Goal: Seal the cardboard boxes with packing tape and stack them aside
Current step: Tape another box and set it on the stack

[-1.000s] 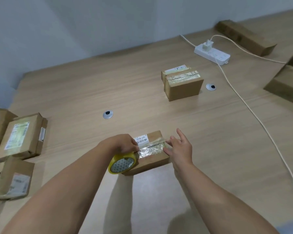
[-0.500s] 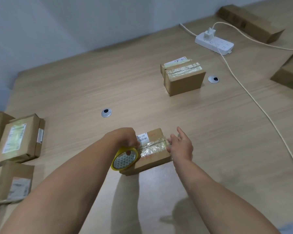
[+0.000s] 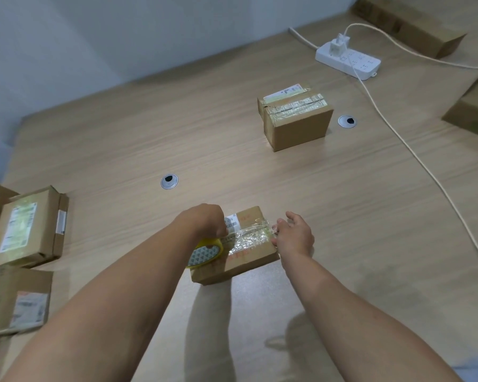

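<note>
I work at a wide bench [image 3: 260,172] of pale wood-grain board, its far edge set against a plain grey-blue wall [image 3: 122,37]. 2 round metal holes are sunk into the top: the left cable hole [image 3: 169,181] ahead of me, and the right cable hole [image 3: 347,121] further back. Near the wall on my right lies a white power strip [image 3: 348,60] with a white plug [image 3: 340,42] in it. A pale cable [image 3: 411,153] runs from there across the bench toward my right side. The light is soft and even, leaving blurred shadows [image 3: 207,326] on the wood close to me.
</note>
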Demonstrator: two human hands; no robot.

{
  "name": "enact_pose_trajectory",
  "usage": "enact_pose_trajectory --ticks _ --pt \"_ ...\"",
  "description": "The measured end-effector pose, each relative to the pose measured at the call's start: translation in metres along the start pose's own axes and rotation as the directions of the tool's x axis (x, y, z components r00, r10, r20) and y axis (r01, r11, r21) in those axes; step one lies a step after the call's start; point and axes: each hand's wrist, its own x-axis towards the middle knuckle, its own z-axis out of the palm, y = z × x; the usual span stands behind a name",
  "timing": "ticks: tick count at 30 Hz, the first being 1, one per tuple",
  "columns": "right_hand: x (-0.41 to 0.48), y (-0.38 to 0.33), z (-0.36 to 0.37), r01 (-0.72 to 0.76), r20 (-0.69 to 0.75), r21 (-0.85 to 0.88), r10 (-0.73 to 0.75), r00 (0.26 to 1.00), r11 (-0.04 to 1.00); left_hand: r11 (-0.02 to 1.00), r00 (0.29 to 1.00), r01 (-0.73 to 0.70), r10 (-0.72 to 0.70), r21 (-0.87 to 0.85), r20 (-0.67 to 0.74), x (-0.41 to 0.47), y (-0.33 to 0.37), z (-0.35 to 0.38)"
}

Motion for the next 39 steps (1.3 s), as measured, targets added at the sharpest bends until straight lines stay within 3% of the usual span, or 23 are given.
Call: enact_pose_trajectory --ticks 4,9,15,22,39 --pt "0.005 0.002 0.001 -0.025 -0.012 -0.076 0.024 1.0 0.997 1.0 1.0 0.001 -0.001 0.01 -0.015 -0.001 0.001 0.001" --pt "0.006 -0.004 0.0 0.033 0.022 -0.328 -0.027 0.999 0.944 1.0 0.998 0.017 -0.016 0.01 -0.062 -0.003 0.001 0.005" --pt "0.009 -0.002 0.004 0.126 0.059 -0.295 -0.114 0.992 0.947 1.0 0.997 0.016 -0.016 -0.001 -0.08 -0.002 0.001 0.007" --pt "0.004 0.004 0.002 0.146 -0.025 -0.176 -0.152 0.988 0.974 0.999 0.998 0.013 -0.015 -0.031 -0.06 -0.002 -0.002 0.006" --pt "0.005 0.0 0.002 0.193 -0.026 -0.214 -0.203 0.979 0.958 0.998 1.0 0.0 0.001 -0.062 0.017 -0.004 -0.006 0.007"
